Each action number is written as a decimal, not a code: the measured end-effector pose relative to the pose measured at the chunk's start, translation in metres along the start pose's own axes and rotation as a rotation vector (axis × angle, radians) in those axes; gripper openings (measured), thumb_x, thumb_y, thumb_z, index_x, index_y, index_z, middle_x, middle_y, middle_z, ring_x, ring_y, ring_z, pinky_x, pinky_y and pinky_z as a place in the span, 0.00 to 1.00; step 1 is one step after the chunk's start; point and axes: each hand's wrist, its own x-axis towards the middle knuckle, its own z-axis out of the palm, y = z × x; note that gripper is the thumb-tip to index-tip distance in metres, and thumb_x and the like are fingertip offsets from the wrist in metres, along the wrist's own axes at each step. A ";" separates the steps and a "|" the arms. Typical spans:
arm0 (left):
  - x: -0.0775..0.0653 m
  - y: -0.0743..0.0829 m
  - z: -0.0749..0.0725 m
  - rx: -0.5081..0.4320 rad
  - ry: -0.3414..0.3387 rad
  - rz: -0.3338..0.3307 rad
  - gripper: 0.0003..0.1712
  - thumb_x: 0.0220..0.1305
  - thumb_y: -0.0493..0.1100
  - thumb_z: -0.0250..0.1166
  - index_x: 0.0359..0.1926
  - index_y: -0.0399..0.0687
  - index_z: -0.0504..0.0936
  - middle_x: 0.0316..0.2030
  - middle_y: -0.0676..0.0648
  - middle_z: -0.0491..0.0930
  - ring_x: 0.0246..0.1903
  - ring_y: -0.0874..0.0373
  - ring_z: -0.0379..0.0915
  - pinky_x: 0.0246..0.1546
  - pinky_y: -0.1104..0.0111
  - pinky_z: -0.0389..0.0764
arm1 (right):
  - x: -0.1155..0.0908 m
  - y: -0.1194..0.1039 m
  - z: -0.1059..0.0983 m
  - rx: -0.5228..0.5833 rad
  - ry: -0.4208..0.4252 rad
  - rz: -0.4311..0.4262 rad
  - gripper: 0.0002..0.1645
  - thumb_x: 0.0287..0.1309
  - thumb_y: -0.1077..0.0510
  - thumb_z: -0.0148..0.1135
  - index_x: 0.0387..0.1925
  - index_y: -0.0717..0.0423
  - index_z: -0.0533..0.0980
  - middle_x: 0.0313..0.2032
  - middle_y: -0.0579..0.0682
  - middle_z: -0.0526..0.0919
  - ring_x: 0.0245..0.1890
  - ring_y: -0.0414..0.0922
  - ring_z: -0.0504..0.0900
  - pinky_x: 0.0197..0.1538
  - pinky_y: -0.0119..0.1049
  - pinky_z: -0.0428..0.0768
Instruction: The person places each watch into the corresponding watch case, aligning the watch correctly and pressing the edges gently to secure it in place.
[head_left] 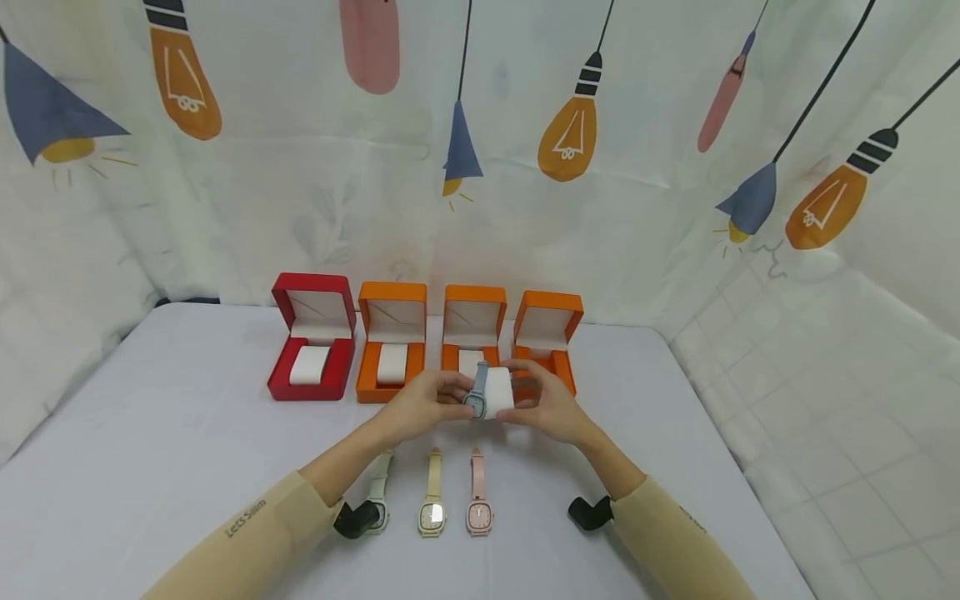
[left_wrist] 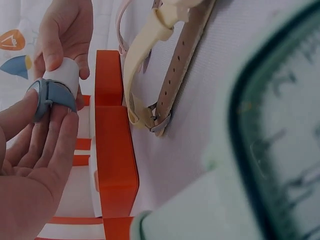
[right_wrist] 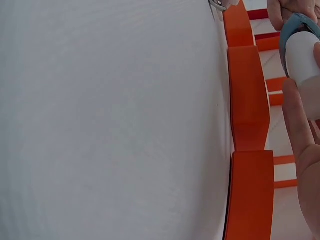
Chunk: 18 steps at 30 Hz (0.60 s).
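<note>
In the head view my left hand (head_left: 420, 406) holds a light-blue wristwatch (head_left: 475, 404) between thumb and fingers. My right hand (head_left: 553, 410) grips a white watch cushion (head_left: 498, 392) by its right end. The two are together in front of the boxes, above the table. From the left wrist view, the blue strap (left_wrist: 61, 95) curves round one end of the cushion (left_wrist: 65, 73). The right wrist view shows the strap loop (right_wrist: 288, 37) at the cushion's far end. Whether the buckle is fastened I cannot tell.
Behind the hands stand a red watch box (head_left: 345, 367) and three orange boxes, lids up, including the leftmost orange one (head_left: 381, 394). Nearer me lie a pale green watch (head_left: 381, 483), a yellow watch (head_left: 432, 518) and a pink watch (head_left: 479, 517) on the white table (head_left: 187, 467).
</note>
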 end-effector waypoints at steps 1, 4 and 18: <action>0.000 0.000 0.000 -0.002 0.001 -0.001 0.21 0.67 0.36 0.71 0.58 0.33 0.80 0.44 0.46 0.83 0.45 0.51 0.80 0.49 0.62 0.84 | 0.000 0.000 0.000 0.002 0.004 0.002 0.44 0.54 0.59 0.80 0.70 0.57 0.68 0.64 0.52 0.73 0.57 0.54 0.79 0.52 0.42 0.85; 0.000 0.001 0.000 0.004 0.009 0.007 0.25 0.65 0.37 0.73 0.60 0.33 0.79 0.46 0.46 0.83 0.46 0.51 0.80 0.52 0.59 0.83 | 0.001 0.001 0.001 0.006 0.024 0.016 0.43 0.54 0.58 0.80 0.69 0.52 0.70 0.63 0.51 0.74 0.58 0.54 0.79 0.52 0.42 0.85; -0.004 0.006 0.019 0.187 0.208 -0.005 0.34 0.56 0.35 0.79 0.64 0.41 0.79 0.52 0.48 0.83 0.51 0.50 0.79 0.57 0.53 0.80 | 0.004 -0.002 0.005 0.000 0.084 0.051 0.42 0.53 0.53 0.81 0.68 0.48 0.71 0.60 0.53 0.76 0.54 0.53 0.81 0.50 0.43 0.85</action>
